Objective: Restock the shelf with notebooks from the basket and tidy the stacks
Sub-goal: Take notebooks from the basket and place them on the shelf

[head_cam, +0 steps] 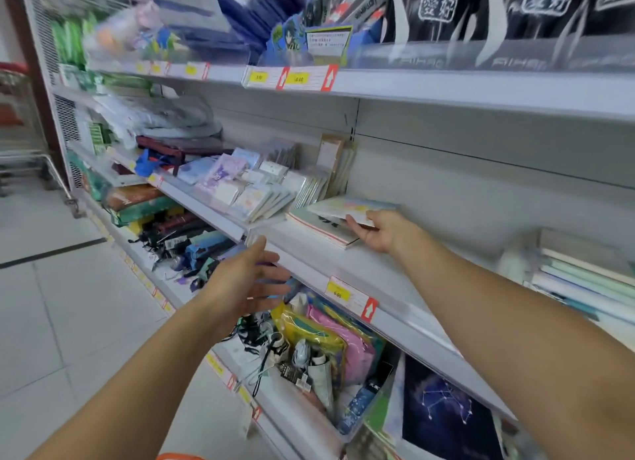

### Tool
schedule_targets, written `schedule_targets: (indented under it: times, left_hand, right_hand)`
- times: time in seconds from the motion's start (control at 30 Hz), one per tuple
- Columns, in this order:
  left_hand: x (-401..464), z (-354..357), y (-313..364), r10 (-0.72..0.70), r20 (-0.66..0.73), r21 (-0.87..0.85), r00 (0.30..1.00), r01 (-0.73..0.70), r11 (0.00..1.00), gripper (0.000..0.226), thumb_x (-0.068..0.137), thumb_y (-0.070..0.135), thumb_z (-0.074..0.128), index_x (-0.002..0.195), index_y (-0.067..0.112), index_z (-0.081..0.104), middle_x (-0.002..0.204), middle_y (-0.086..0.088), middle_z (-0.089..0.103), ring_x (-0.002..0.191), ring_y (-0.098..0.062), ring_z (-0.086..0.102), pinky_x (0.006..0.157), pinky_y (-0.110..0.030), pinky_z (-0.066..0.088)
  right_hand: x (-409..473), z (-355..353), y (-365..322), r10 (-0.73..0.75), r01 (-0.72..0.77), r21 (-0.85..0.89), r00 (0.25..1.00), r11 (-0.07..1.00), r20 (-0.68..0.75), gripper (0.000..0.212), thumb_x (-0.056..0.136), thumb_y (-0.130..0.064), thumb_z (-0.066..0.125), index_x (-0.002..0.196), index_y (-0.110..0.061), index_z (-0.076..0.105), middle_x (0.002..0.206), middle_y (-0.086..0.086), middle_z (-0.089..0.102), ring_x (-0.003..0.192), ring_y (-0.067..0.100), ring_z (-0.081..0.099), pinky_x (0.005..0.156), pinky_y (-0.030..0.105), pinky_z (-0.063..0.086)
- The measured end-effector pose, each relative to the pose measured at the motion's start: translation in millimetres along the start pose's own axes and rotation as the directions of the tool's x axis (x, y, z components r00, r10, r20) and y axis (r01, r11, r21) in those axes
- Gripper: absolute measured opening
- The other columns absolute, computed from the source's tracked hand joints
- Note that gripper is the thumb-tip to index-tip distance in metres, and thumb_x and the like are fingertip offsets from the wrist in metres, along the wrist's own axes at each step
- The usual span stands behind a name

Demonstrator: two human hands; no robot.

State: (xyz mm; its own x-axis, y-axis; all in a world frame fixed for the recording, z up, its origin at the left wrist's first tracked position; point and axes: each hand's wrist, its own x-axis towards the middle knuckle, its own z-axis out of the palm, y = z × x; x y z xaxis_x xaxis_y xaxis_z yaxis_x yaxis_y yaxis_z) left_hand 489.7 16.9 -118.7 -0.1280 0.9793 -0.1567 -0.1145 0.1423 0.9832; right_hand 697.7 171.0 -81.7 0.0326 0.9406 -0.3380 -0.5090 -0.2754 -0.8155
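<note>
My right hand (379, 231) holds a pastel notebook (347, 208) by its near edge, tilted over a small flat stack of notebooks (319, 227) on the middle shelf (371, 274). The fingers lie under the cover and the thumb is hidden. My left hand (247, 280) hovers in front of the shelf's front rail with fingers spread and holds nothing. To the left of the stack, several small wrapped notebooks (254, 191) lean in rows. The basket is out of view, apart from an orange sliver (178, 456) at the bottom edge.
A stack of pale green and white notebooks (580, 280) lies at the right of the same shelf. Price tags (347, 296) hang on the rail. Umbrellas and pouches (309, 349) fill the shelf below. A shopping cart (17, 122) stands far left on the tiled floor.
</note>
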Motion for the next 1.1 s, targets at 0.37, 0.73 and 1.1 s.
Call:
schedule_targets:
  times: [0.37,0.73,1.1]
  left_hand:
    - [-21.4,-38.5,-118.6,-0.225,-0.163,0.080,0.961,0.240,0.968,0.032,0.098,0.039,0.051,0.099,0.010,0.063,0.081,-0.011,0.070,0.072,-0.027,0.069,0.062,-0.032,0.055]
    - [-158.4,-112.0,-367.2,-0.541,-0.582,0.123,0.608,0.723,0.680,0.046,0.074,0.015,0.059,0.115,-0.006,0.059,0.118,-0.021,0.063,0.103,-0.035,0.063,0.081,-0.035,0.053]
    - [-166.1,-119.1,-379.2,-0.693,-0.474,0.043,0.542,0.801,0.597,0.056,0.093,0.018,0.062,0.139,-0.006,0.041,0.145,-0.016,0.044,0.130,-0.032,0.045,0.097,-0.034,0.039]
  right_hand:
    - [-62.7,-17.4,66.2,-0.643,0.542,-0.681,0.754,0.493,0.134,0.028,0.089,-0.013,0.059,0.117,-0.011,0.061,0.098,0.007,0.071,0.087,0.023,0.069,0.073,0.033,0.058]
    - [-177.7,-173.8,447.1,0.405,-0.073,-0.959,0.913,0.275,0.047,0.037,0.066,-0.044,0.068,0.060,-0.016,0.044,0.062,0.016,0.045,0.056,0.022,0.052,0.062,0.026,0.029]
    - [-188.9,-167.2,485.8,0.624,-0.366,-0.857,0.778,0.362,-0.069,0.035,0.089,-0.034,0.069,0.106,-0.004,0.060,0.110,0.011,0.063,0.107,0.027,0.062,0.096,0.042,0.054]
